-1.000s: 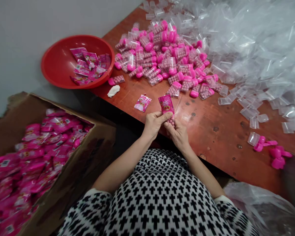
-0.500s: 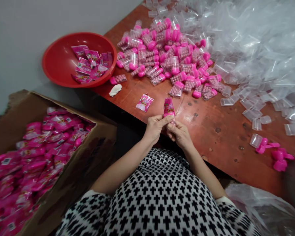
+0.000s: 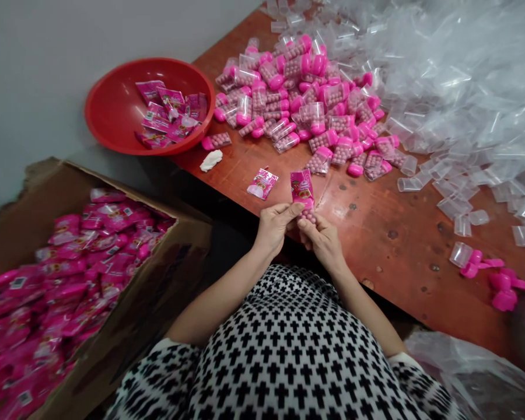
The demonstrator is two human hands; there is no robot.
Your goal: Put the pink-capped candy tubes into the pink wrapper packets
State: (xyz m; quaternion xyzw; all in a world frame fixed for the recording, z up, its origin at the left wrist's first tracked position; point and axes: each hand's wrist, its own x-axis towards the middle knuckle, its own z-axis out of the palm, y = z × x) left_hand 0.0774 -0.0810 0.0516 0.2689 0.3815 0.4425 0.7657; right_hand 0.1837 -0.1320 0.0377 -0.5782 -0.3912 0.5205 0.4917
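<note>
At the table's near edge my left hand (image 3: 279,226) pinches the lower end of a printed pink sachet (image 3: 301,184), which stands upright above my fingers. Right below the sachet is a small clear container of pink candy balls (image 3: 308,216). My right hand (image 3: 322,238) is closed round the lower part of this container, with thumb and fingers partly covering it. Whether sachet and container are joined I cannot tell. Another pink sachet (image 3: 262,183) lies flat on the table just beyond my left hand.
A red bowl (image 3: 100,131) holds several sachets. Candy-filled containers (image 3: 284,105) are heaped behind my hands, clear empty tubes (image 3: 455,99) to the right. Pink plastic pieces (image 3: 504,289) lie near the right edge. Wrapped pink packs (image 3: 83,262) fill a cardboard box (image 3: 157,280) at left.
The sachet has turned so its printed face shows wider, and more candy balls show between my hands. The whole view has shifted slightly, with the table things moving right.
</note>
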